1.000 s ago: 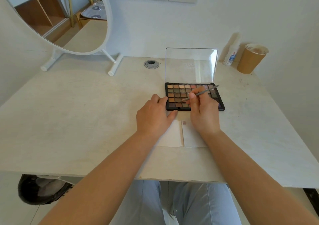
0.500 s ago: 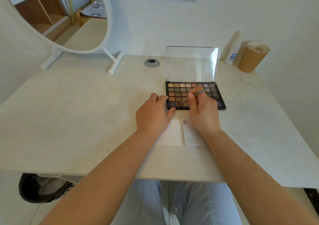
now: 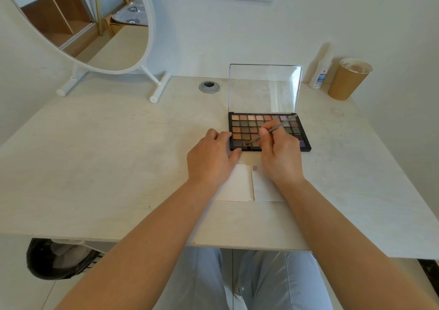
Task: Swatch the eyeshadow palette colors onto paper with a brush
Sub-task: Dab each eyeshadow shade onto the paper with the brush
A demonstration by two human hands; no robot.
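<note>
Eyeshadow palette point(image 3: 268, 129) is lying open on the desk point(image 3: 118, 155), left hand point(image 3: 210, 160) resting flat-fingered against its near-left corner. Right hand point(image 3: 279, 152) is pinching a brush point(image 3: 273, 131), tip touching a front-row pan. Paper point(image 3: 240, 183) is lying beneath both wrists, bearing one small swatch point(image 3: 254, 167). Writing on the white bottle point(image 3: 318, 76) is too blurred to read.

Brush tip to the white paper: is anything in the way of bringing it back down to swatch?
Nothing visible blocks it. The thin grey brush in the right hand dips into the black eyeshadow palette; the white paper beside its one swatch lies bare.
</note>
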